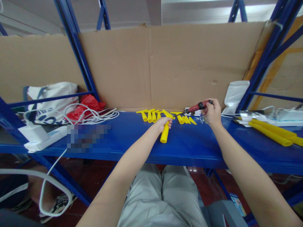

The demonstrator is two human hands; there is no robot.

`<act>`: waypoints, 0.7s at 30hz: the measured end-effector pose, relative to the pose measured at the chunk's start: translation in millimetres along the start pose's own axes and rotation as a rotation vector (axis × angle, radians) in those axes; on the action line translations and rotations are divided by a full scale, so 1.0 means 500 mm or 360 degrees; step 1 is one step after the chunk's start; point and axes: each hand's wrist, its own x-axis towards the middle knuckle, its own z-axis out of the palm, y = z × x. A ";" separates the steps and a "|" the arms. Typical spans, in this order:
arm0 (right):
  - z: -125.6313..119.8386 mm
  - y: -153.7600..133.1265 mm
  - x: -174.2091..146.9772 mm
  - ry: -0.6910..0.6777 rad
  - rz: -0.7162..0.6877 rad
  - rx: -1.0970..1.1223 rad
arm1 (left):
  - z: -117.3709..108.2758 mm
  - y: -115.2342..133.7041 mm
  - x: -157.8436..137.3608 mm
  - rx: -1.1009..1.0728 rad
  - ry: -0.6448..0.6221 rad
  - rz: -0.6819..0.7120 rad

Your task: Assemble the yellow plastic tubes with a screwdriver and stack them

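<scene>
The left hand [163, 125] is closed around a yellow tube [164, 135] above the front part of the blue shelf [132, 138], its open end showing below the fist and its middle hidden by the fingers. The right hand [212, 112] is pinched closed on the end of one red-and-black screwdriver [194, 107], at two o'clock from the tube. The screwdriver's shaft points back to the tube's upper end; whether its tip touches cannot be told.

At eleven o'clock from the tube stand four similar yellow pieces [149, 117] in a row, the fourth partly covered by the left hand. At two o'clock is one more upright piece [181, 119], with about three small yellow wedges [188, 120] just beside it, overlapping and hard to count. Pale bits [201, 119] near the right hand are too small to number.

At three o'clock, well apart, lie two long yellow tubes [272, 134]; a third is cut off by the picture's edge. At nine o'clock, a patch is blurred into squares.
</scene>
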 end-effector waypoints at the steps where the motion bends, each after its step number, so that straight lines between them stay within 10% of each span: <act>1: -0.001 0.000 0.001 0.0004 -0.0005 -0.0011 | 0.001 0.001 -0.001 0.0000 -0.0006 0.0000; 21: 0.000 -0.002 0.022 0.0101 0.0282 0.0292 | 0.001 0.006 -0.007 -0.0004 -0.0033 -0.0008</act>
